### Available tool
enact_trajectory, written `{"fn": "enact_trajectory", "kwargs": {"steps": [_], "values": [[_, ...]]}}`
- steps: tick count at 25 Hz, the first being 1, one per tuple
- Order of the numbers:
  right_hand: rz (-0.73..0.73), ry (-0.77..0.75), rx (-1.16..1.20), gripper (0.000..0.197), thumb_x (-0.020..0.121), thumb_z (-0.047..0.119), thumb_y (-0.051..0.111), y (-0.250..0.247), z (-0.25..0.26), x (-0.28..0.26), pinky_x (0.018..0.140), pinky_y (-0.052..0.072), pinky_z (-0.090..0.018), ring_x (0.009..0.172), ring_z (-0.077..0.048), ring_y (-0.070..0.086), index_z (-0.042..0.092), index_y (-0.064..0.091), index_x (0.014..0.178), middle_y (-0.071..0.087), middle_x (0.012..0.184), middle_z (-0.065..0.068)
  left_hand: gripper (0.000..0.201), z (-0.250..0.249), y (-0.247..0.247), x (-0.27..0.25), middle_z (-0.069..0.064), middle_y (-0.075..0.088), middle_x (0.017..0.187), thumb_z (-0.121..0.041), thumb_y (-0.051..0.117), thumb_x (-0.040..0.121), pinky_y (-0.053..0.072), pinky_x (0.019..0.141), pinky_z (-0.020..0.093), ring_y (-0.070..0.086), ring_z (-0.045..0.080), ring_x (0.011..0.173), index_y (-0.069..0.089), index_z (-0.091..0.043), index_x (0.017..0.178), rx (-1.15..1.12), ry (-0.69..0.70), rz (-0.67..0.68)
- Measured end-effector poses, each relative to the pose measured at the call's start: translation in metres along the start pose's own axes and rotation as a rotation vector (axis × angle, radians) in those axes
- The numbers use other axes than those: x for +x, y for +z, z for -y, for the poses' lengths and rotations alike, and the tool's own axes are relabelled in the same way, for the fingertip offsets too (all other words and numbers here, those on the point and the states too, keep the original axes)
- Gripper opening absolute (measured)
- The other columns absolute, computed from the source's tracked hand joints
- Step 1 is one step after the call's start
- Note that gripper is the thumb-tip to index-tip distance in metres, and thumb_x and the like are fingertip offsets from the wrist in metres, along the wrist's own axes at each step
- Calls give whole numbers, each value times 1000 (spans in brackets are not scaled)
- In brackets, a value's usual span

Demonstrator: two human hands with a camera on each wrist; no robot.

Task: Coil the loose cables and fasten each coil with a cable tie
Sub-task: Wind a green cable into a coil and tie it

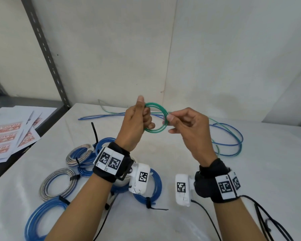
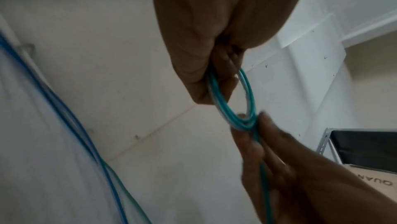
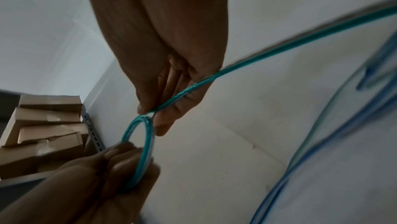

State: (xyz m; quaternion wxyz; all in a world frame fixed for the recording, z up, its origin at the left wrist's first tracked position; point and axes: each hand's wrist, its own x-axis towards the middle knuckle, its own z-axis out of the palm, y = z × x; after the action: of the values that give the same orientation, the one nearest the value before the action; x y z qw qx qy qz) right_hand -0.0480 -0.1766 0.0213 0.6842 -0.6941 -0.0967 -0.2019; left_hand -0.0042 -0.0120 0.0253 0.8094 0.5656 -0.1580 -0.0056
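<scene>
**A:** Start nearest the camera. What lies at the bottom of the frame?

**B:** Lower left on the bench (image 1: 250, 171), finished coils: blue coils (image 1: 147, 186) and grey coils (image 1: 56, 184), each cinched with a black cable tie (image 1: 153, 206). They overlap one another loosely. No container holds any of them; they lie bare on the white surface.

**A:** And the hands?

**B:** Both raised above the bench at mid-frame. The left hand (image 1: 137, 122) has its fingers curled round the left side of a small green coil (image 1: 155, 117) of a few turns, thumb pointing up. The right hand (image 1: 188, 126) pinches the coil's right edge between thumb and forefinger; the right wrist view shows the free run of cable leaving that pinch.

**A:** Which way does the loose length go?

**B:** From the right hand it trails away to the right and down to the bench, where the green cable (image 1: 215, 146) loops alongside a loose blue cable (image 1: 233, 136) in the right middle of the frame. So the slack lies on the right hand's side, and I'd judge that hand draws in the next turn while the left holds the coil steady. The coil stands nearly upright, its opening facing the camera.

**A:** Farther back?

**B:** More blue and green cable stretches across the bench's far edge. At the left edge, printed sheets (image 1: 10, 134) lie on a lower surface. In the right wrist view, cardboard boxes (image 3: 47, 134) sit stacked on shelving; what is in them I cannot tell.
</scene>
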Motion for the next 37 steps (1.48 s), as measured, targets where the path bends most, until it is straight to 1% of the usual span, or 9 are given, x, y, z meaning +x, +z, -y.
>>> {"fn": "enact_trajectory", "kwargs": {"steps": [3, 5, 8, 13, 22, 27, 31, 35, 37], "values": [[-57, -19, 65, 11, 89, 4, 74, 12, -5, -1, 61, 57, -27, 80, -29, 76, -3, 68, 96, 77, 88, -17, 47, 3, 5, -2, 1, 13, 66, -43, 29, 110, 36, 55, 28, 17, 14, 53, 32, -20, 69, -61, -8, -36], [-79, -50, 40, 8, 88, 4, 75, 5, -5, 1, 59, 54, -27, 76, -28, 75, 0, 70, 93, 77, 85, -16, 54, 3, 0, -1, 0, 28, 56, -47, 27, 109, 50, 65, 32, 31, 16, 50, 45, -14, 70, 67, -55, 13], [130, -33, -157, 5, 87, 6, 77, -11, -3, 3, 54, 47, -25, 69, -19, 72, 9, 73, 86, 76, 80, -13, 64, 3, -5, -3, 6, 55, 55, -50, 28, 108, 58, 78, 36, 54, 18, 52, 60, -9, 71, 446, -106, 161], [247, -42, -320, 7, 87, 8, 77, -8, -5, 0, 53, 43, -18, 67, -16, 70, 12, 74, 84, 74, 73, -4, 59, -1, -6, -9, -11, 34, 56, -53, 37, 105, 42, 61, 26, 32, 12, 53, 43, -24, 55, 717, -154, 343], [-25, 49, 152, 15, 96, 6, 65, 23, -4, -9, 58, 58, -27, 84, -23, 75, 6, 70, 110, 78, 92, -13, 45, -7, -3, 1, -1, 10, 64, -43, 31, 109, 28, 54, 27, 13, 15, 54, 21, -21, 71, -153, -11, -2], [0, -67, -10, 17, 97, 8, 65, 5, -5, -1, 55, 55, -27, 78, -20, 72, 7, 73, 112, 77, 90, -12, 46, -7, -9, 2, -1, 28, 51, -36, 37, 109, 51, 70, 35, 32, 17, 45, 52, -9, 74, -17, -199, 89], [219, -78, -299, 15, 96, 7, 67, -12, -1, 2, 58, 56, -28, 75, -19, 72, 11, 77, 107, 77, 87, -1, 45, -6, -14, -5, 1, 28, 58, -37, 45, 107, 52, 68, 33, 29, 17, 50, 50, -12, 70, 443, -147, 301], [98, -77, -160, 16, 96, 10, 68, -13, 2, 2, 64, 61, -32, 86, -20, 76, 14, 76, 110, 78, 92, -4, 49, 0, -8, -2, -3, 24, 63, -33, 39, 109, 38, 55, 25, 23, 12, 53, 46, -27, 61, 178, -6, 181], [24, -54, -16, 17, 95, 10, 68, -3, 1, -1, 63, 61, -31, 90, -24, 76, 12, 74, 111, 79, 94, -8, 45, 0, -2, 0, -4, 18, 63, -35, 35, 110, 32, 53, 24, 18, 11, 52, 37, -22, 66, -29, 33, 63]]}}
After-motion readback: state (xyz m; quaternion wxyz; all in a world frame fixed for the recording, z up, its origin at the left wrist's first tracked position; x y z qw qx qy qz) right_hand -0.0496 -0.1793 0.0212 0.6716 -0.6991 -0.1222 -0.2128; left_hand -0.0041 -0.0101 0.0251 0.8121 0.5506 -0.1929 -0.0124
